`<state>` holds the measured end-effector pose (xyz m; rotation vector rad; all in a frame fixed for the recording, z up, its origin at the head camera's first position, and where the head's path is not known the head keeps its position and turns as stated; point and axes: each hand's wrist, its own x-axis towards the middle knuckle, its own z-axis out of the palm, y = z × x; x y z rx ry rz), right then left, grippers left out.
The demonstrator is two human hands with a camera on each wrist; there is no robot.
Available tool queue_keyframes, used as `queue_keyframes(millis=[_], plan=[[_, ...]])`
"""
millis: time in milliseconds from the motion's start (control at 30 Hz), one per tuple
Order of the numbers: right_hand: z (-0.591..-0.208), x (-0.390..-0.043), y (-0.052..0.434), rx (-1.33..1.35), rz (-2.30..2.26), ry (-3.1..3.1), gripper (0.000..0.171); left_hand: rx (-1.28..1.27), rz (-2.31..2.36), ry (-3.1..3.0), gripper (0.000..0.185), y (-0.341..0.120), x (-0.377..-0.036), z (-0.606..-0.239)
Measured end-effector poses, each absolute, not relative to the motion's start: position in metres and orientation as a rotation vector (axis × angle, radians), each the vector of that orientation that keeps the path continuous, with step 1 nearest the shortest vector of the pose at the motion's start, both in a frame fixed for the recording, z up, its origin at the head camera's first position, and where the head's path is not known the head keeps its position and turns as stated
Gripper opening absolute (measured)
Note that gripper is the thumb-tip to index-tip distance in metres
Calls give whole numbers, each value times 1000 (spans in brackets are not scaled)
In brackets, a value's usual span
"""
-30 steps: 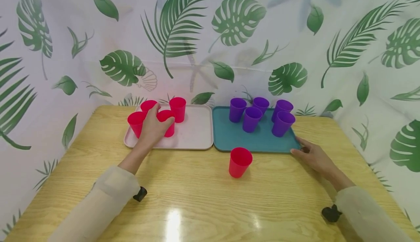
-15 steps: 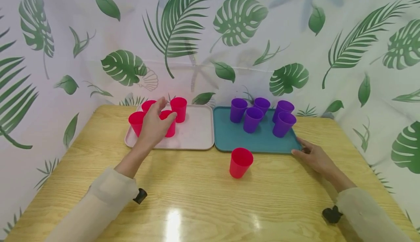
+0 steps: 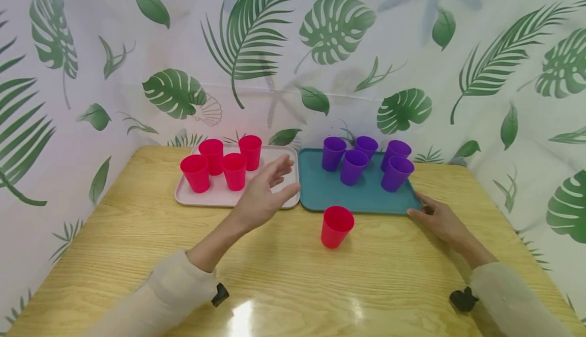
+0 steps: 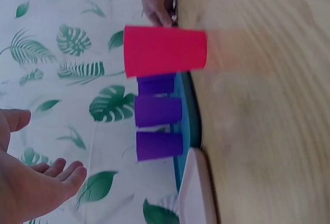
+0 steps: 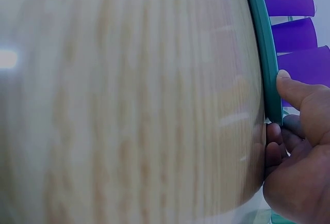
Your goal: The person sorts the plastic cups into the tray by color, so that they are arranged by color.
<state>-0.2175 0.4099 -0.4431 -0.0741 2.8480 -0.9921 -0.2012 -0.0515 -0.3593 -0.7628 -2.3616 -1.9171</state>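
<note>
left hand (image 3: 263, 197) spread, empty — right hand (image 3: 438, 219) pinching teal tray (image 3: 320, 194)

Head high, wrists close, table-level

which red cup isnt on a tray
The red cup standing alone on the table, just in front of the teal tray; the other four stand on the pink tray.

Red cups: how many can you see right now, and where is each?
5. Four stand on the pink tray: front left, back left, middle, back right. One stands alone on the table, before the teal tray. None looks hidden.
</note>
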Motion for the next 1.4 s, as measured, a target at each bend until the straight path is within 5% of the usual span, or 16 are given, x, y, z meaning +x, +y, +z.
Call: queue_keyframes(millis=[400, 1400], plan=[[-444, -218, 410, -57, -994, 2845, 80, -925, -2004, -2485, 71, -13, -183, -387], [-445, -219, 411, -76, -978, 2868, 78, -826, -1840, -2748, 85, 29, -181, -415]])
